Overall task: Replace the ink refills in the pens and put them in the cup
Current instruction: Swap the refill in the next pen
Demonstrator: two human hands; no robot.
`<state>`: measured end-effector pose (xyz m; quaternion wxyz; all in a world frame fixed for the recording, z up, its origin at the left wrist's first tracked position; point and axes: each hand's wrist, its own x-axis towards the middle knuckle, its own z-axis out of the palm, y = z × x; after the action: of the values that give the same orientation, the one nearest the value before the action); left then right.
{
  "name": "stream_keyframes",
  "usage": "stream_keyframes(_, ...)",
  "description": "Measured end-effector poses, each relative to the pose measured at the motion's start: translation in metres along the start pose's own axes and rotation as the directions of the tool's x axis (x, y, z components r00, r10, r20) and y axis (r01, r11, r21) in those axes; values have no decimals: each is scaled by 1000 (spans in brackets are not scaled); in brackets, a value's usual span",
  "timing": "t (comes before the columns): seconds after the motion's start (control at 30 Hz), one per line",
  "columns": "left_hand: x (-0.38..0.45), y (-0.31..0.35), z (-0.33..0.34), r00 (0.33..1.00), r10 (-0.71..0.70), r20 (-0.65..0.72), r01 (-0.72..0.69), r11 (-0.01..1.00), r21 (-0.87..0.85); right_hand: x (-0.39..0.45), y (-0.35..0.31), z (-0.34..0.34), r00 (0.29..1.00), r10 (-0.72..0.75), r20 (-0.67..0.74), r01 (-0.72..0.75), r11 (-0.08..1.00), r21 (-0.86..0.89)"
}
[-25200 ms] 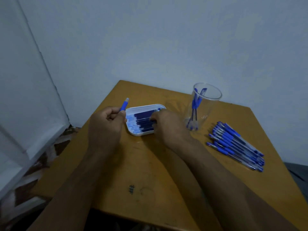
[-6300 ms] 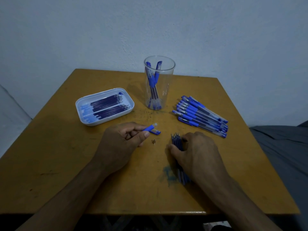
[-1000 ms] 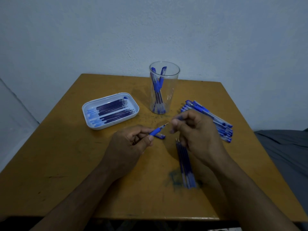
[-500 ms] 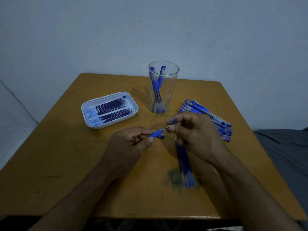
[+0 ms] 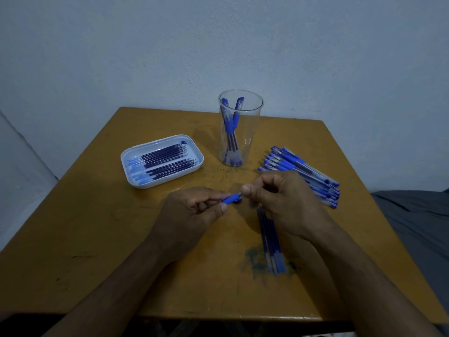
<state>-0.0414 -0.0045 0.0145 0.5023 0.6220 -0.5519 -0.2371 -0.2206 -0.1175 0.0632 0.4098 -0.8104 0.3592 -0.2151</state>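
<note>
Left hand: fingers curled round the pen, blue grip end sticking out toward the right hand.
Right hand: thumb and forefinger pinch the pen's tip end; other fingers curled.
Pen: held just above the table, between both hands.
Cup: upright behind the hands, pens inside.
Refills: loose row on the table under the right wrist.
Tray: left of the cup, holding more refills.
Pile of pens: right of the cup.

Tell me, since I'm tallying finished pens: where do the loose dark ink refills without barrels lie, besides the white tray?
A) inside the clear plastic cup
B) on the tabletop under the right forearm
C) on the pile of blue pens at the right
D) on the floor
B: a small bundle of loose dark ink refills lies on the wooden table beside the right hand.
</note>
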Motion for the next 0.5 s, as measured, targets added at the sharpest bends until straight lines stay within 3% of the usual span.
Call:
stream_keyframes(0.1, 1, -1, -1, 1000, -2, -5, 2, 1000, -2, 1, 3, 1, 999, -20, -39, 15, 993, -116)
stream_keyframes(0.23, 1, -2, 0, 1000, -2, -8, 2, 1000, 1, 1, 3, -2, 998, 0, 67, -6, 995, 97)
stream_keyframes(0.4, 1, -3, 0, 1000, 12, -17, -12, 1000, 19, 1, 5, 3, 998, -45, -31, 42, 994, -99)
stream_keyframes(0.5, 1, -3, 0, 1000, 2, -28, -2, 1000, 10, 1, 4, 2, 997, -63, -40, 63, 998, -10)
